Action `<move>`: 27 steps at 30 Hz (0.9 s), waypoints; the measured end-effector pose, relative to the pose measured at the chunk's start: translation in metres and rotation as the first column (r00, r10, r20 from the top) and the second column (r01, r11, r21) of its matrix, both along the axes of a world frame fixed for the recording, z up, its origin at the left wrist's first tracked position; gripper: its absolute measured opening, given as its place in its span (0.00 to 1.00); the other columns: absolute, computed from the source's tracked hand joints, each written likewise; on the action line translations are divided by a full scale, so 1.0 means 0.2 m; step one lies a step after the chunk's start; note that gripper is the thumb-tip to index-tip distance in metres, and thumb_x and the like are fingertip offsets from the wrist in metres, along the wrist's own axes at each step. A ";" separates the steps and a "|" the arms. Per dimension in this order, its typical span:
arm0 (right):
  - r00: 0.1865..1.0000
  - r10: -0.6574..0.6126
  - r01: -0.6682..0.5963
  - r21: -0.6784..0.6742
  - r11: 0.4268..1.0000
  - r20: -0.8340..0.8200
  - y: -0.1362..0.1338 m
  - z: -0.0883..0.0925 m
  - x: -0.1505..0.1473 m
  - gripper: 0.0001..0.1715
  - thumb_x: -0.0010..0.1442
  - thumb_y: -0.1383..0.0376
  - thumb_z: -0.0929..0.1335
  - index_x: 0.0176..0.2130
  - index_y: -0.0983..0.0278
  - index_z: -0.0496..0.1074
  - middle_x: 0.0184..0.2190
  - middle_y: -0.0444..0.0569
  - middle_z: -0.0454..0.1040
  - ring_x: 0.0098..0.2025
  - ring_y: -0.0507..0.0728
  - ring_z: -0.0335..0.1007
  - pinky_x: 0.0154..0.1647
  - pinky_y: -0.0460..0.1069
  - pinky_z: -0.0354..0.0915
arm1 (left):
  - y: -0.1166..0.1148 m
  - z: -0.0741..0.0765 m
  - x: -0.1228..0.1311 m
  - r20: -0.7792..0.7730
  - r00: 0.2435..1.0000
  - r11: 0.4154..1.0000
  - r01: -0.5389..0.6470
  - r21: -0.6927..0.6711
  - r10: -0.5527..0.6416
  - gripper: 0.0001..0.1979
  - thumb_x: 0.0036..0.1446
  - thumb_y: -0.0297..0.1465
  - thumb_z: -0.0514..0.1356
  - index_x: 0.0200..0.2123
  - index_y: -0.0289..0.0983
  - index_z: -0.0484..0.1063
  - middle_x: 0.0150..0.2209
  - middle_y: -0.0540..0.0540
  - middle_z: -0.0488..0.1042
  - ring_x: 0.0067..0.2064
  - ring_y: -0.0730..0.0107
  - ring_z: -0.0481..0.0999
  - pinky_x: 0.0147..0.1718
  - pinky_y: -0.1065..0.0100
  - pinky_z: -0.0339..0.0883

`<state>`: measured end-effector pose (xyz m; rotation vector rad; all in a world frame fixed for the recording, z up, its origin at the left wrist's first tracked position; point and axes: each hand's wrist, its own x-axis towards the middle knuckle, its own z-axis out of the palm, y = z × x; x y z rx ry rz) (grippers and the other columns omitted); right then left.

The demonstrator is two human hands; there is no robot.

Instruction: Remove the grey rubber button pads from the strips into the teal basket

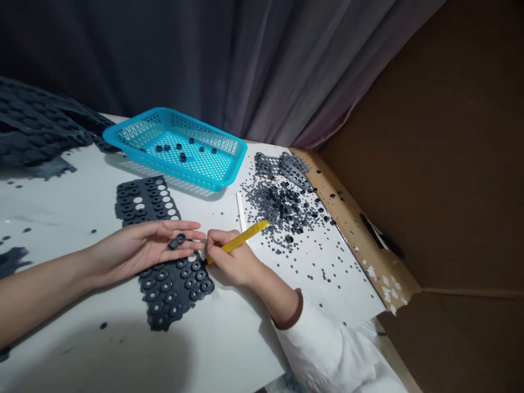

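Observation:
My left hand [141,248] is palm up over the black rubber sheet, fingers stretched out. A couple of small black rubber rings [177,241] rest on its fingers. The sheet [172,292] lies on the white table and carries rows of moulded rings, with round white holes in places. In my right hand [231,256] is a yellow pen-like tool [245,236], gripped with its lower end down at the sheet, close to the left fingertips. The tool's tip is mostly hidden by the fingers.
Behind the sheet stands a blue plastic basket [180,169] with several black rings inside. Many small black discs [278,207] and punched scraps [295,170] lie on a white board to the right. More dark sheets [36,125] are piled at left. Cardboard [442,147] walls the right side.

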<state>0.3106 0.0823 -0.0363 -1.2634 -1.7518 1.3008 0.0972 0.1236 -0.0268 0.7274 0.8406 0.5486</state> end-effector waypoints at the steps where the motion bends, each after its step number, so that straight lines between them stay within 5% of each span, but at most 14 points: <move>1: 1.000 0.006 -0.006 0.009 1.000 0.022 0.00 0.01 0.00 0.10 0.54 0.68 0.62 0.22 0.62 0.57 0.19 0.40 0.62 0.24 0.51 0.59 0.26 0.46 0.55 | 0.00 0.01 0.00 -0.022 1.000 0.996 -0.009 0.087 0.011 0.11 0.53 0.28 0.57 0.34 0.38 0.81 0.34 0.43 0.80 0.39 0.62 0.79 0.39 0.66 0.76; 3: 0.998 0.023 -0.024 0.028 0.999 0.064 -0.01 0.02 0.00 0.11 0.55 0.68 0.61 0.23 0.61 0.56 0.19 0.40 0.61 0.25 0.51 0.58 0.26 0.46 0.54 | -0.02 0.03 -0.01 -0.097 0.995 0.952 0.000 0.307 0.032 0.09 0.55 0.29 0.57 0.25 0.38 0.76 0.26 0.48 0.73 0.29 0.69 0.71 0.27 0.69 0.70; 5: 0.995 0.038 -0.043 0.045 0.998 0.090 -0.01 0.04 0.00 0.11 0.55 0.69 0.60 0.23 0.61 0.54 0.19 0.40 0.60 0.24 0.51 0.57 0.26 0.46 0.53 | -0.04 0.05 0.00 -0.266 0.963 0.832 0.111 0.543 0.044 0.11 0.57 0.30 0.57 0.23 0.38 0.74 0.25 0.50 0.69 0.27 0.71 0.67 0.25 0.70 0.63; 8: 0.991 0.060 -0.069 0.075 0.995 0.116 -0.02 0.05 0.00 0.12 0.56 0.69 0.59 0.22 0.61 0.53 0.19 0.40 0.59 0.24 0.51 0.55 0.27 0.47 0.52 | -0.06 0.04 0.02 -0.539 0.837 0.496 0.430 0.754 0.094 0.09 0.60 0.32 0.57 0.30 0.39 0.76 0.27 0.51 0.70 0.29 0.71 0.69 0.28 0.69 0.61; 10: 0.990 0.069 -0.082 0.097 0.992 0.126 -0.02 0.06 0.00 0.12 0.56 0.69 0.59 0.23 0.61 0.53 0.19 0.40 0.58 0.24 0.51 0.55 0.27 0.47 0.52 | -0.07 0.01 0.03 -0.587 0.803 0.282 0.541 0.792 0.109 0.08 0.61 0.31 0.56 0.35 0.38 0.76 0.29 0.50 0.72 0.31 0.70 0.71 0.31 0.70 0.63; 12: 0.989 0.072 -0.087 0.109 0.990 0.128 -0.02 0.06 -0.01 0.11 0.56 0.69 0.59 0.23 0.61 0.53 0.19 0.40 0.58 0.24 0.51 0.56 0.27 0.47 0.52 | -0.07 -0.02 0.03 -0.587 0.804 0.149 0.572 0.807 0.091 0.08 0.62 0.29 0.55 0.40 0.38 0.75 0.33 0.48 0.74 0.36 0.68 0.73 0.36 0.70 0.66; 20: 0.987 0.012 -0.030 0.108 0.994 0.160 -0.03 0.06 -0.02 0.11 0.55 0.68 0.60 0.23 0.61 0.54 0.19 0.40 0.58 0.24 0.51 0.56 0.27 0.46 0.52 | -0.04 -0.04 0.02 -0.656 0.754 -0.123 0.653 0.747 0.021 0.10 0.65 0.25 0.53 0.44 0.40 0.73 0.40 0.46 0.75 0.43 0.65 0.73 0.48 0.66 0.65; 27: 0.981 0.005 -0.025 0.106 0.994 0.192 -0.04 0.06 -0.02 0.10 0.56 0.67 0.60 0.23 0.61 0.54 0.18 0.39 0.57 0.23 0.51 0.55 0.26 0.46 0.51 | -0.11 -0.13 0.03 -0.603 0.785 -0.216 0.620 0.755 0.143 0.16 0.67 0.22 0.47 0.36 0.37 0.74 0.32 0.46 0.73 0.36 0.65 0.71 0.41 0.66 0.67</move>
